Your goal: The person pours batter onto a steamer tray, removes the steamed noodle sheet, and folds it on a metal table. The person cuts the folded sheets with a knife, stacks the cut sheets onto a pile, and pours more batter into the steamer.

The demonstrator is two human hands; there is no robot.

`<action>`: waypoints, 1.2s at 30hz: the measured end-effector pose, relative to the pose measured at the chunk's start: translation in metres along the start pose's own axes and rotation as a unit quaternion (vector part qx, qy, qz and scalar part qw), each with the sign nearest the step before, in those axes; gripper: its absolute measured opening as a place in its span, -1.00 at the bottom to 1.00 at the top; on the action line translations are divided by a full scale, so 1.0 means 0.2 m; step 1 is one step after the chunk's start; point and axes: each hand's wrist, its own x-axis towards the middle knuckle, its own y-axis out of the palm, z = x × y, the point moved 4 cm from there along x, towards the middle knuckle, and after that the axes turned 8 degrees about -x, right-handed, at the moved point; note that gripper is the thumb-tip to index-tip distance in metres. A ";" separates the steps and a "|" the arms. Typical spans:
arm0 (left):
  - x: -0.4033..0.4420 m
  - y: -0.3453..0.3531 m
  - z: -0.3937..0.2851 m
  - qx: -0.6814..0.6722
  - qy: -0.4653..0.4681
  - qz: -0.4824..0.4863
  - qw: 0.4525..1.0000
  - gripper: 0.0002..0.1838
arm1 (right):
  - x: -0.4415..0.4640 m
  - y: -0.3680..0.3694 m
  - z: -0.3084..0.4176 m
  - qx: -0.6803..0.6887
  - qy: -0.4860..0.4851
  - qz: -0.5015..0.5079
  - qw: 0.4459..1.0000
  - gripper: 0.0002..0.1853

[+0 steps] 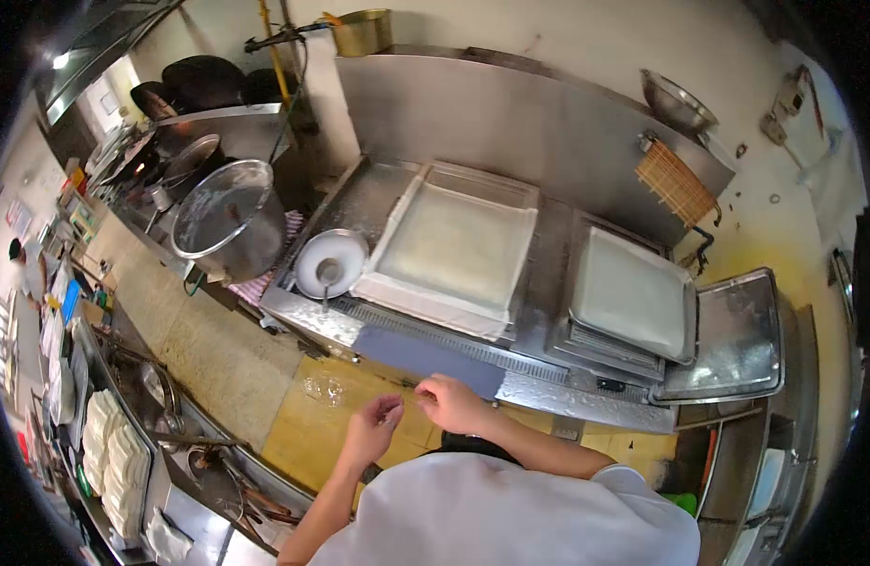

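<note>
My left hand point(373, 430) is raised in front of my white shirt, its fingers curled in with nothing visible in them. Close by on the right, my right hand point(451, 404) has its fingers bent together and also shows nothing in its grasp. A small gap separates the two hands. Beyond them on the steel counter lies a tray lined with white cloth point(451, 241). A second cloth-covered tray point(631, 288) rests on a stack to its right. The white plate point(320, 253) holds a ladle point(328, 272) at the left of the large tray.
A big steel pot point(225, 222) stands to the left, near a stove with woks. An empty metal tray point(727, 340) leans over the counter's right end. Folded white cloths point(114, 462) are piled at lower left. The yellow floor point(308, 406) looks wet.
</note>
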 end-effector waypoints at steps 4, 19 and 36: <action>0.20 0.31 0.00 0.262 -0.004 0.104 0.960 -0.54 | -0.17 -0.05 -0.37 -0.079 0.093 0.063 0.990 -0.63; 0.63 0.64 0.14 0.443 0.025 0.165 0.881 -0.53 | -0.32 -0.65 -1.07 -0.178 0.237 -0.203 0.933 -0.45; 2.45 0.01 -0.42 0.364 0.144 -0.090 0.916 -0.71 | 0.58 -1.38 -1.77 -0.056 0.350 -0.245 0.902 -0.65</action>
